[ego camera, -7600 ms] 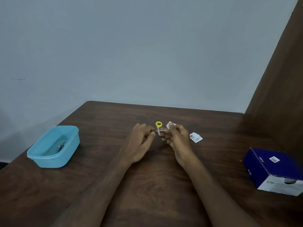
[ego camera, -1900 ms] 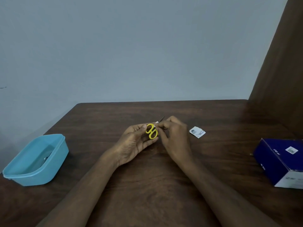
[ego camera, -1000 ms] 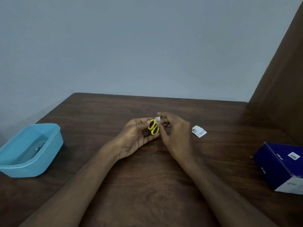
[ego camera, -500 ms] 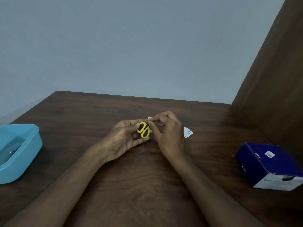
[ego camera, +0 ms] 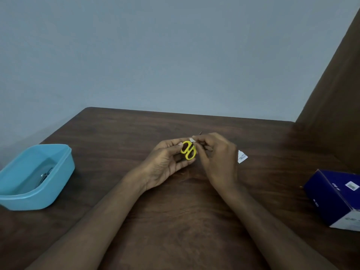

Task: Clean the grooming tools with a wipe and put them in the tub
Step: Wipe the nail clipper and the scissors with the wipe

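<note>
Head view, bench centre: small scissors [ego camera: 188,150], yellow handle loops, gripped in the left hand [ego camera: 165,162]; right hand [ego camera: 216,154] pinches a white wipe [ego camera: 191,140] around the blades. Likely light, rigid, pointed; best held by the loops. Blue tub [ego camera: 58,184], far left, already holds a metal tool [ego camera: 45,174].

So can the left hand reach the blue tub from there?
Probably yes. The left hand holds the yellow scissors, but only bare table lies between it and the blue tub on that side.
</note>
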`<state>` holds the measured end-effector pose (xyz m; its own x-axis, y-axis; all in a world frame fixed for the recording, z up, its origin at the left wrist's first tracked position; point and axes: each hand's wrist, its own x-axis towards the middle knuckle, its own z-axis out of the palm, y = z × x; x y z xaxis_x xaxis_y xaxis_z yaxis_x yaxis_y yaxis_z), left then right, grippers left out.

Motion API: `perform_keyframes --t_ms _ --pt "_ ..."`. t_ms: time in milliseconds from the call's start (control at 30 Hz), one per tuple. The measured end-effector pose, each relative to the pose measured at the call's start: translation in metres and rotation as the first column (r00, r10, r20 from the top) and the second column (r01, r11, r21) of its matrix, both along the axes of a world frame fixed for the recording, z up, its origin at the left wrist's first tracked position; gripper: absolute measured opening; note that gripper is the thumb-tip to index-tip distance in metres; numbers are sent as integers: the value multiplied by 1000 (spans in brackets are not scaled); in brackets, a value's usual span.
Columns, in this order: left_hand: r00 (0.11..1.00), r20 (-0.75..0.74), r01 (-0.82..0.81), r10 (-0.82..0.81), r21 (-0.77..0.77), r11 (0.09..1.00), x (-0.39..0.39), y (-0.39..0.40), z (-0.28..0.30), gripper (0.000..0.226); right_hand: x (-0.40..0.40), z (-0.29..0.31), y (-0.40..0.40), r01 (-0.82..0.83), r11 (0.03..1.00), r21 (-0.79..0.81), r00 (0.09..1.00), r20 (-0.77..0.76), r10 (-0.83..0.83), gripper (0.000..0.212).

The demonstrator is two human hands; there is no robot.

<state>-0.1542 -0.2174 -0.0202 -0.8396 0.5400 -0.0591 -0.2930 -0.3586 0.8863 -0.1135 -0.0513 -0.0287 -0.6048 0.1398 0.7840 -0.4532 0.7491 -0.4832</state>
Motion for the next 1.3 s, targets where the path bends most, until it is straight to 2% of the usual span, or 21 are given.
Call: perform_keyframes --t_ms 100,200,367,567,800,933,967,1033,1133,1300 --pt "1000 1 -23 23 5 1000 -3 -1 -1 33 4 1 -7 -38 997 72 999 -14 39 22" --pt "1000 12 -20 20 28 999 -4 -1 -2 34 6 1 -7 -45 989 140 997 -50 53 19" --pt "1000 16 7 -7 28 1000 2 3 -1 29 1 1 1 23 999 -24 999 -23 -24 13" --pt "1000 -9 18 -18 23 1000 2 -5 4 33 11 2 -16 -95 995 5 995 9 95 13" --pt "999 -30 38 -38 1 999 3 -4 6 37 7 1 -13 -1 999 -33 1000 25 2 12" --pt "999 -38 27 -26 10 1000 1 -5 4 42 9 2 -16 -71 997 -24 997 -2 71 7" --pt "1000 -30 9 -8 23 1000 0 -5 5 42 10 3 -17 -84 995 -54 996 18 85 7" --pt "999 -14 -34 34 44 998 0 -6 5 36 8 3 -16 -58 972 -230 994 81 79 9" --pt "998 -1 -62 62 37 997 -1 -6 6 32 0 -1 -10 -17 856 -517 981 155 113 10" --pt "998 5 -63 63 24 998 1 -5 7 35 -4 -3 -3 3 664 -748 958 191 212 19"
